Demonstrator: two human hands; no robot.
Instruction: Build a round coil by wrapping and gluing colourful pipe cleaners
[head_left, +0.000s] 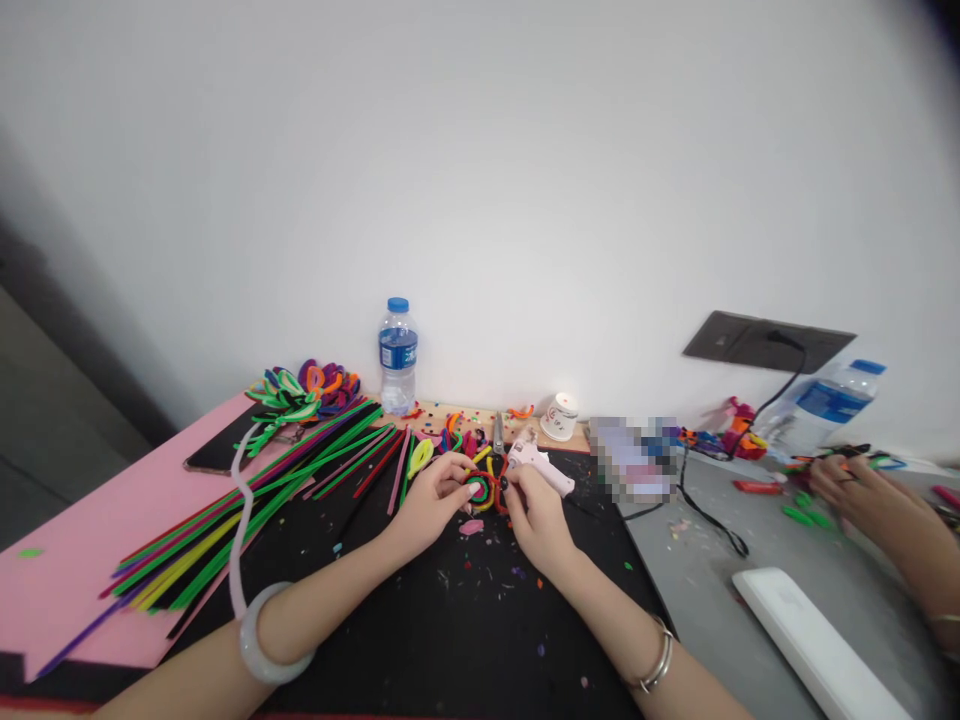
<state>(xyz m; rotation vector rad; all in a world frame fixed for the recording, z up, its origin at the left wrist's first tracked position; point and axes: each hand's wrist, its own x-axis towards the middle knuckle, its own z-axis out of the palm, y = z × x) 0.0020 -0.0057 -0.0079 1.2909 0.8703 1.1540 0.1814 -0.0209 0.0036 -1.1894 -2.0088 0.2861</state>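
My left hand (427,508) pinches the edge of a small round coil of pipe cleaner (480,489), with green, red and yellow rings. Close on its right, my right hand (536,512) has thumb and finger pressed together on a red pipe cleaner (502,474); whether it joins the coil I cannot tell. Just behind the right hand lies a pale pink glue gun (541,468). Scissors (499,434) rest beyond the coil, and a yellow looped pipe cleaner (421,456) is left of it. A pink petal-like piece (471,527) lies below, on the black mat (450,640).
Loose pipe cleaners (225,530) spread across the left, near a dark phone (225,448). A water bottle (398,358) and a paper cup (559,416) stand by the wall. At right are a white bar-shaped object (817,640), a black cable (712,515) and another person's hand (862,490).
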